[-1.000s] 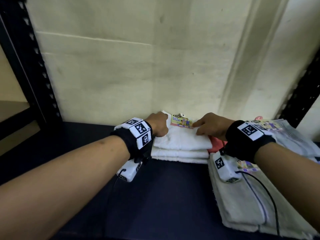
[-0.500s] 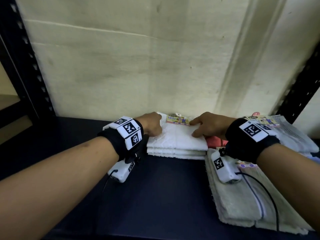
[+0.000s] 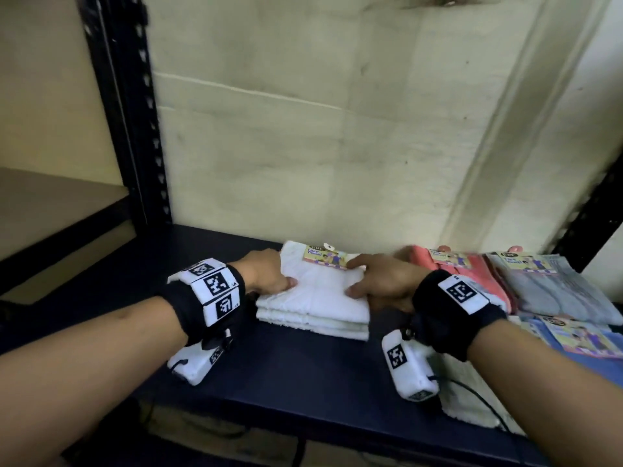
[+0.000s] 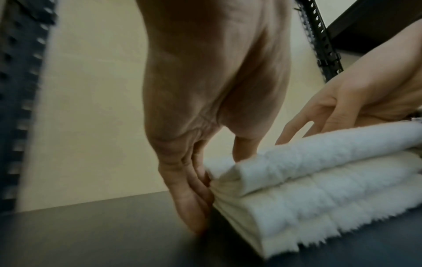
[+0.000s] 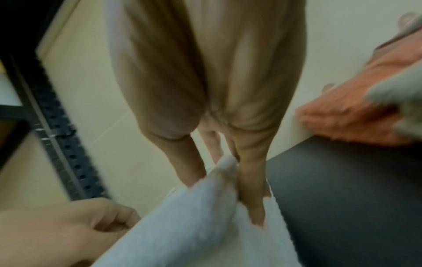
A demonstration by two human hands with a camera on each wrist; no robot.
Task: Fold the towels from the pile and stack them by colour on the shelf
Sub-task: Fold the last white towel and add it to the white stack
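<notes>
A stack of folded white towels (image 3: 317, 301) lies at the back of the dark shelf (image 3: 290, 369), a paper label on the top one. My left hand (image 3: 269, 278) is at the stack's left edge: its thumb rests on top, and its straight fingers (image 4: 194, 195) press down the side to the shelf. My right hand (image 3: 377, 281) pinches the right edge of the top white towel (image 5: 194, 216), thumb above and fingers (image 5: 251, 195) tucked beneath. Folded pink towels (image 3: 472, 274) lie just right of the stack, partly hidden by my right wrist.
Grey-blue folded towels (image 3: 556, 288) sit right of the pink ones, a blue towel (image 3: 593, 345) in front of them. A cream towel (image 3: 472, 402) lies at the shelf's front right. A black upright post (image 3: 131, 129) stands left. The wall is close behind.
Both hands have slid from the far part of the top towel toward its near corners. The head view has drawn back, so the pink towels and the shelf's front edge now show.
</notes>
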